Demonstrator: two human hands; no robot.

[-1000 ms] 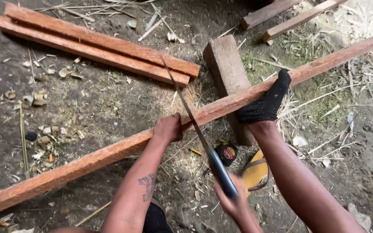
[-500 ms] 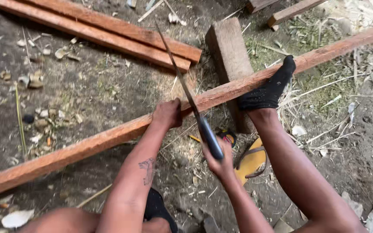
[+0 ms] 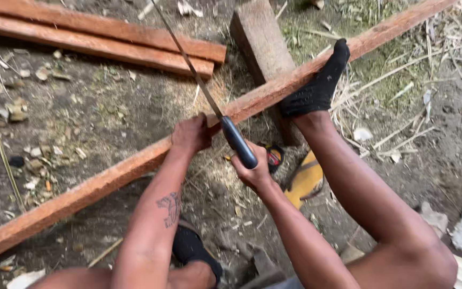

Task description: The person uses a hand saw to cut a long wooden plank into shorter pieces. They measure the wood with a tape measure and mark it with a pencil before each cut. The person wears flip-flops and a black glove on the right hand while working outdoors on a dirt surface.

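Plank (image 3: 113,174): showing reddish-brown, running from 8 to 1 o'clock. Two boards (image 3: 108,40) at 11 o'clock: showing the same reddish-brown. Saw (image 3: 209,101): showing a dark blue-black handle and grey blade. Sock (image 3: 316,85): showing black. Block (image 3: 260,40): showing weathered grey-brown. Sandal (image 3: 303,182) at 4 o'clock: showing yellow. Ground (image 3: 81,118): showing dark grey-brown.
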